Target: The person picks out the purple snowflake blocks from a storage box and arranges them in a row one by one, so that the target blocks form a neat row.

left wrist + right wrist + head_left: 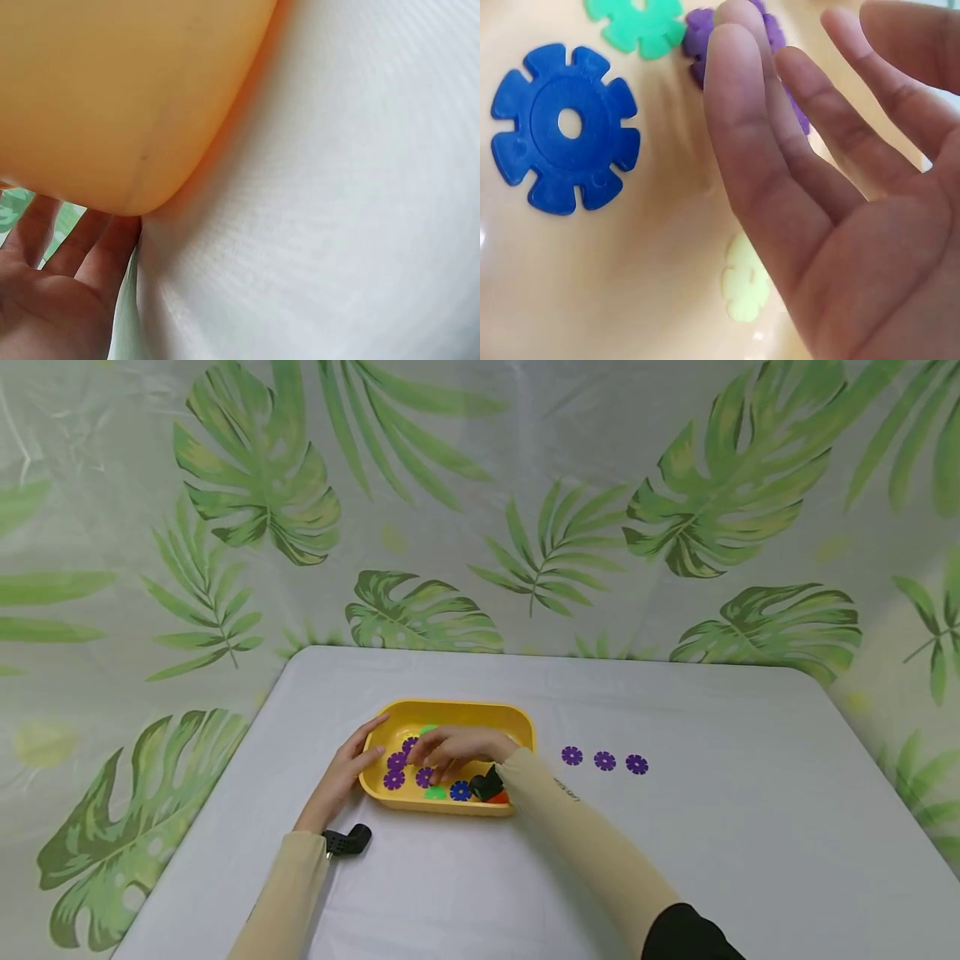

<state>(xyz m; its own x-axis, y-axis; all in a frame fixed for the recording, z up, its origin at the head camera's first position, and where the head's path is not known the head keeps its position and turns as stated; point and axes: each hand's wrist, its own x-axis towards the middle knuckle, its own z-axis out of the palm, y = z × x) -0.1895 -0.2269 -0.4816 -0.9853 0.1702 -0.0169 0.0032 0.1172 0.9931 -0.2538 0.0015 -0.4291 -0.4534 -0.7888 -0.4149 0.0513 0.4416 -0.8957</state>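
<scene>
A yellow plastic tray (pixel 450 807) holds several notched flower-shaped discs. Among them are purple discs (pixel 393 779), a blue disc (pixel 566 129), green discs (pixel 639 26) and, in the right wrist view, a pale yellow disc (pixel 745 279). My left hand (pixel 347 768) grips the tray's left end, its thumb over the rim and its fingers along the outer wall. Inside the tray reaches my right hand (pixel 457 747), fingers loosely bent above the purple discs. Nothing shows in its grasp; in the right wrist view its fingers partly cover a purple disc (pixel 697 45).
To the tray's right, three purple discs (pixel 604 761) lie apart in a row on the white tabletop (pixel 720 827). An orange-red piece (pixel 498 797) shows in the tray under the right wrist camera. Behind the table hangs a leaf-patterned cloth (pixel 555 543).
</scene>
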